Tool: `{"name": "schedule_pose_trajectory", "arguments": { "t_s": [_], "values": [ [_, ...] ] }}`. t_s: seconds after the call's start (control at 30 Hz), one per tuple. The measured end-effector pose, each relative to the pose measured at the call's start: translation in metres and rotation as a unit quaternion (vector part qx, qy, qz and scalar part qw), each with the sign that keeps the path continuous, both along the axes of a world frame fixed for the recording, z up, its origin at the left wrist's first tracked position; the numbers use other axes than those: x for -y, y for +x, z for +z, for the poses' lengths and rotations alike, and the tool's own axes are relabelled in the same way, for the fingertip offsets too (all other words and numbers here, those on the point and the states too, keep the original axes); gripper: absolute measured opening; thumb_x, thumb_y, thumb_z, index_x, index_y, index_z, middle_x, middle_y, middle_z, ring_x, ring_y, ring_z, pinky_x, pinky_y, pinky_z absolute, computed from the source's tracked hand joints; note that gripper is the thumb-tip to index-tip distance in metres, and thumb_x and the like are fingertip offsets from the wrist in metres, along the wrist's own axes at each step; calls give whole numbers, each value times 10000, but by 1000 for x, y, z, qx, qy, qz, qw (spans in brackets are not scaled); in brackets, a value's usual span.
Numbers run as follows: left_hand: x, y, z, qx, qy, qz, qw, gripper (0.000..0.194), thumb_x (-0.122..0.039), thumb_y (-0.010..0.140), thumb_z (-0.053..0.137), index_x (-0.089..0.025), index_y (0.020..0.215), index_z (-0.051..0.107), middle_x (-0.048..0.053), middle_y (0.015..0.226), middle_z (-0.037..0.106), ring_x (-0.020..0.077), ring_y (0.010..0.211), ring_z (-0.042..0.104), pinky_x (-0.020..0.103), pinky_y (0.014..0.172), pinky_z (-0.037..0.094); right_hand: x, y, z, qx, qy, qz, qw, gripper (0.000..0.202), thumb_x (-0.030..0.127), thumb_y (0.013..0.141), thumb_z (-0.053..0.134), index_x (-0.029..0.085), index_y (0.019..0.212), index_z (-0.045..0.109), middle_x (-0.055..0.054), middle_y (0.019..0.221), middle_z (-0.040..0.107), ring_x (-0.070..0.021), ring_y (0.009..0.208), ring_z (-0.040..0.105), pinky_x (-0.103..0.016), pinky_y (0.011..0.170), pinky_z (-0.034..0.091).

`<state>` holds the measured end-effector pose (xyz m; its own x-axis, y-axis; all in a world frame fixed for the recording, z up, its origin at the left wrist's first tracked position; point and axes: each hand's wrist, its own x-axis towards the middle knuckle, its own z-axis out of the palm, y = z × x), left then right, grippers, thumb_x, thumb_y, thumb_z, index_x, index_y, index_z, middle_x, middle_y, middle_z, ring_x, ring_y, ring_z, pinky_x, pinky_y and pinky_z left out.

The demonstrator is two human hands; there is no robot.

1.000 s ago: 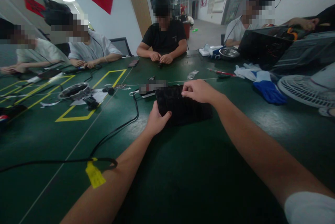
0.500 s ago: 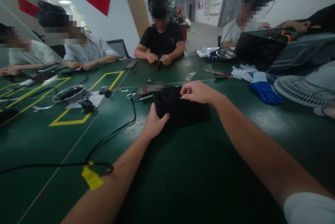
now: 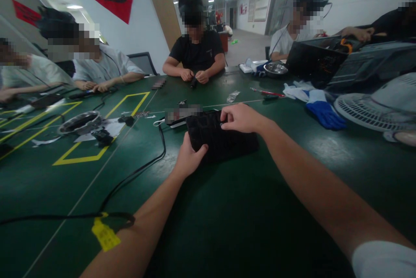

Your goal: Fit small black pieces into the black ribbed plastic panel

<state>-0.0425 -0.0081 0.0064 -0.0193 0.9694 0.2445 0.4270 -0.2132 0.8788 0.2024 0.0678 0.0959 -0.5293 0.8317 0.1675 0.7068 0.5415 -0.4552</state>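
A flat black panel-like object (image 3: 224,141) lies tilted on the green table (image 3: 227,208) in front of me. My left hand (image 3: 191,154) grips its left edge, thumb on top and the other fingers hidden behind it. My right hand (image 3: 238,117) is over its upper part, fingers curled and pinched together at the surface; a tiny shiny spot shows at the fingertips, too small to name. Just behind the panel's upper left corner sits a partly blurred device (image 3: 182,114) with a white loop beside it.
A black cable (image 3: 143,163) with a yellow tag (image 3: 105,234) crosses my left forearm. Left stands a metal bowl (image 3: 81,123); right are blue-white gloves (image 3: 321,111), a red-handled tool (image 3: 268,93) and a white fan (image 3: 367,105). Several people sit around the table.
The whole view has shifted slightly, with things appearing a little lower and further left. My right fingertips remain at the panel, slightly more curled; my left hand keeps its hold.
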Motion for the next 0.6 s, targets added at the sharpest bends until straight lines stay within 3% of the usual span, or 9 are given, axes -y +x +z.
{"name": "schedule_pose_trajectory", "arguments": {
  "t_s": [0.3,0.6],
  "values": [
    [0,-1,-1,-6,1,5,1000,548,-320,820,753,-215,1306,523,113,1283,705,335,1293,666,536,1152,494,6,-7,0,19,34,-41,998,169,409,889,777,254,945,739,-19,849,768,-205,780,667,-343,716,401],
    [-2,0,-3,-10,0,10,1000,535,-294,811,749,-212,1291,526,104,1266,712,328,1285,674,530,1154,496,5,-8,-1,12,44,-56,997,158,385,929,743,231,909,771,-20,828,748,-178,748,627,-324,694,372]
  ]
}}
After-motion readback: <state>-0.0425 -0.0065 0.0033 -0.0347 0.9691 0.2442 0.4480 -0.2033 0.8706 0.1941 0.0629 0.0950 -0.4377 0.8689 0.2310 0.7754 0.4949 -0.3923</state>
